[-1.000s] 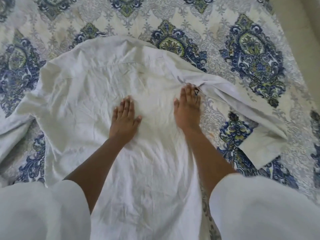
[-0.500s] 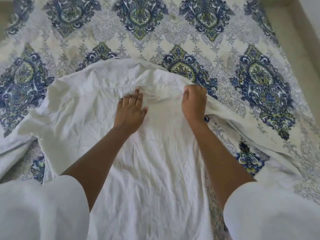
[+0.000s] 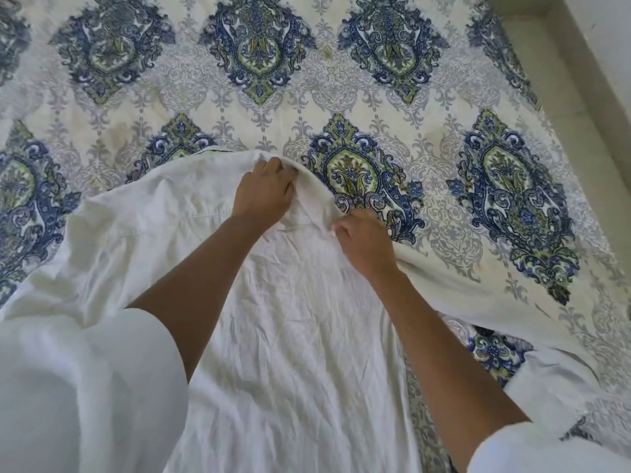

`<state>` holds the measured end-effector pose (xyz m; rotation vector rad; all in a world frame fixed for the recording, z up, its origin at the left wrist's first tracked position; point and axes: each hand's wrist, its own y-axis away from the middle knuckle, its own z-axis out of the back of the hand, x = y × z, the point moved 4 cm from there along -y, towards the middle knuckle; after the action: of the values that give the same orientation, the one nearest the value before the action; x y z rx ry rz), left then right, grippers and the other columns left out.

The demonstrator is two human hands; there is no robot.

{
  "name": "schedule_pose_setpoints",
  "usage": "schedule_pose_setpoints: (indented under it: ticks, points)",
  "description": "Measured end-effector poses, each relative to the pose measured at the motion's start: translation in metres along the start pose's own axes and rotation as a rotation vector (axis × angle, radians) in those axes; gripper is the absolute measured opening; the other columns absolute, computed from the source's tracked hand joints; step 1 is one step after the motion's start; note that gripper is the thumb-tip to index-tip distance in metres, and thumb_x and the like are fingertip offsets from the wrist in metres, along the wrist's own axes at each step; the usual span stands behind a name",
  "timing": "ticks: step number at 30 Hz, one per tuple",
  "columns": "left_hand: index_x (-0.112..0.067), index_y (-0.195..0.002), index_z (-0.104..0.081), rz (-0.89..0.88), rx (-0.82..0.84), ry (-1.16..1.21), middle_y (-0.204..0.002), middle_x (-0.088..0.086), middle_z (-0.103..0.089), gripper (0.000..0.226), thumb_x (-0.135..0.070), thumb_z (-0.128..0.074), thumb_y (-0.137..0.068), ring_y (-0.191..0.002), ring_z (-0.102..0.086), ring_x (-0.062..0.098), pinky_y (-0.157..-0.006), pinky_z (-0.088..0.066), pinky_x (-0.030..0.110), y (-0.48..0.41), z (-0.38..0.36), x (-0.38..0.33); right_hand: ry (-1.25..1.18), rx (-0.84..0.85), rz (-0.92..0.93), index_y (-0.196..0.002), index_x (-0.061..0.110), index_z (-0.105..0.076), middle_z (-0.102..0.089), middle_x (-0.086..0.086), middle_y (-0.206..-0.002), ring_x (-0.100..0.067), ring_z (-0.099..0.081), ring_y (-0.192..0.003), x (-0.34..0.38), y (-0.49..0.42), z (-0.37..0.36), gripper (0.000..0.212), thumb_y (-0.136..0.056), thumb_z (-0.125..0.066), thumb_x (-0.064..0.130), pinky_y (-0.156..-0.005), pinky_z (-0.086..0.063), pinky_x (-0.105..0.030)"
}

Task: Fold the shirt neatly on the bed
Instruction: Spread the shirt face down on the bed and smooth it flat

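Lying flat and creased across the near half of the bed (image 3: 426,107), the white shirt (image 3: 290,336) spreads from the left edge of the view toward the middle, its far edge humped up near the centre. A seam with stitching runs across its left shoulder area; no label or lettering can be read anywhere on it. The left hand (image 3: 264,194) sits at that raised far edge, fingers curled down into the cloth and gripping a bunch of it. Just to the right and nearer, the right hand (image 3: 363,245) is closed on the shirt's right edge, pinching a fold. Both forearms emerge from loose white sleeves (image 3: 85,387). Farther right, the bedspread's blue and green medallion pattern lies uncovered.
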<state>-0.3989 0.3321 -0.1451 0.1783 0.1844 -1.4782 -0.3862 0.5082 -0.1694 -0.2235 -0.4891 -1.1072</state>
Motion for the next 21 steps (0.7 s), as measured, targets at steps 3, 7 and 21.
schedule_pose_setpoints:
  ticks: [3, 7, 21]
  points:
    - [-0.005, -0.121, -0.052, 0.042, -0.045, 0.079, -0.115, 0.016, -0.052, 0.031, -0.014, -0.043, -0.092, -0.110, -0.049, 0.033, -0.079, -0.043, 0.044, -0.014, 0.003, -0.005, -0.359, -0.120, -0.298, -0.089, 0.007, -0.065, -0.058, -0.006, -0.089, -0.015, -0.049, -0.079, -0.023, -0.014, 0.006, 0.016, -0.092, -0.052, 0.017, -0.070, -0.036, -0.027]
    - [-0.025, -0.146, -0.025, 0.157, 0.185, 0.002, -0.116, 0.017, -0.060, 0.053, -0.021, -0.043, -0.096, -0.109, -0.056, 0.035, -0.079, -0.045, 0.041, -0.030, -0.004, -0.003, -0.412, -0.032, -0.379, -0.111, 0.012, -0.061, -0.057, -0.002, -0.099, -0.016, -0.053, -0.085, -0.029, -0.032, 0.007, 0.031, -0.085, -0.065, 0.028, -0.076, -0.044, -0.031]
    - [-0.006, -0.117, -0.053, 0.287, 0.143, 0.441, -0.104, 0.015, -0.066, 0.030, -0.006, -0.043, -0.088, -0.095, -0.061, 0.031, -0.080, -0.049, 0.038, -0.042, -0.013, 0.016, 0.165, 0.045, -0.462, -0.096, 0.006, -0.063, -0.062, -0.011, -0.091, -0.031, -0.061, -0.101, -0.034, -0.108, 0.057, 0.013, -0.088, -0.053, 0.002, -0.071, -0.043, -0.031]
